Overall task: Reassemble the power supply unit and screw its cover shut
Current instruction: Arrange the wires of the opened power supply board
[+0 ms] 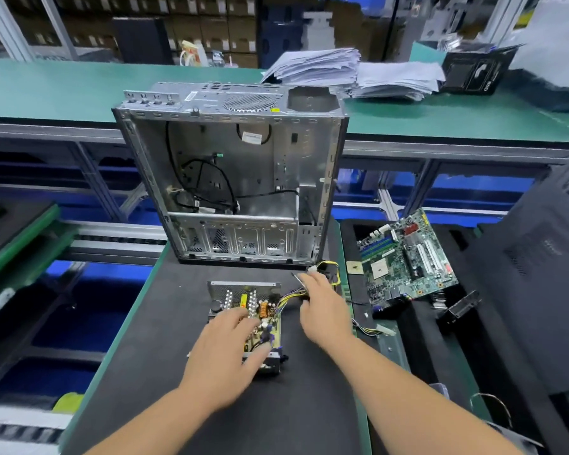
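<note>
Power supply unit [247, 310] open, circuit board inside.

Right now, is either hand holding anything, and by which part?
The left hand rests on the open power supply unit; the right hand lies over its cable bundle. Any grip cannot be told.

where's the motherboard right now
In the head view the motherboard lies at right, on the dark tray beside the mat, right of the open case.

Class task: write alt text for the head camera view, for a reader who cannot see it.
A person's left hand rests on an uncovered power supply unit while the right hand reaches over its cable bundle. Behind stands an empty computer case; a motherboard lies right.
</note>
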